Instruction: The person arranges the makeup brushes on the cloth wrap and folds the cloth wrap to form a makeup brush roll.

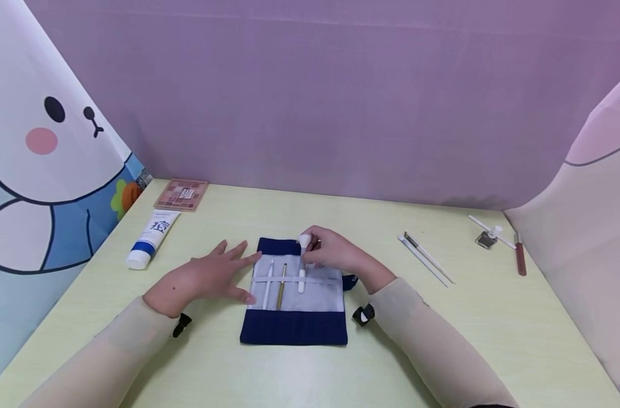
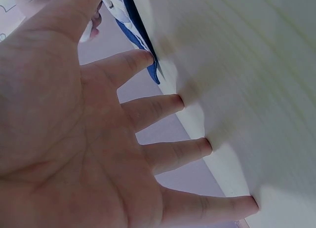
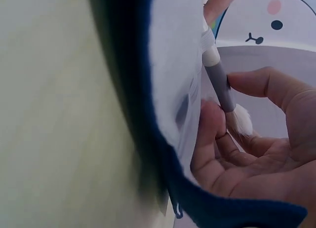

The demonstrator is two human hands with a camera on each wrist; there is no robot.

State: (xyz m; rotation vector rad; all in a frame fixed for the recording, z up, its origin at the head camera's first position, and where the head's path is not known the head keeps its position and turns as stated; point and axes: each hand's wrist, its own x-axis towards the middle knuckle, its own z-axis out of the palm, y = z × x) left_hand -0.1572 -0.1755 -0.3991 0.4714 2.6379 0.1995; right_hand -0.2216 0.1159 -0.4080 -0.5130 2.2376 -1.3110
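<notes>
A navy and light grey fabric brush case (image 1: 293,328) lies unrolled on the table. Under its elastic band sit a white slim tool (image 1: 268,283) and a gold-brown one (image 1: 281,288). My right hand (image 1: 332,249) pinches a white-bristled brush (image 1: 302,283) near its head; the handle passes under the band. In the right wrist view, thumb and fingers of my right hand (image 3: 266,139) hold the brush's grey ferrule (image 3: 221,85). With fingers spread, my left hand (image 1: 213,277) touches the case's left edge. The left wrist view shows the left palm and straight fingers (image 2: 163,156).
At the back left are a pink palette (image 1: 181,195) and a white and blue tube (image 1: 153,239). Two slim tools (image 1: 426,259) lie right of the case. Farther right are a small dark square item (image 1: 486,240) with a white stick, and a brown-handled tool (image 1: 521,259).
</notes>
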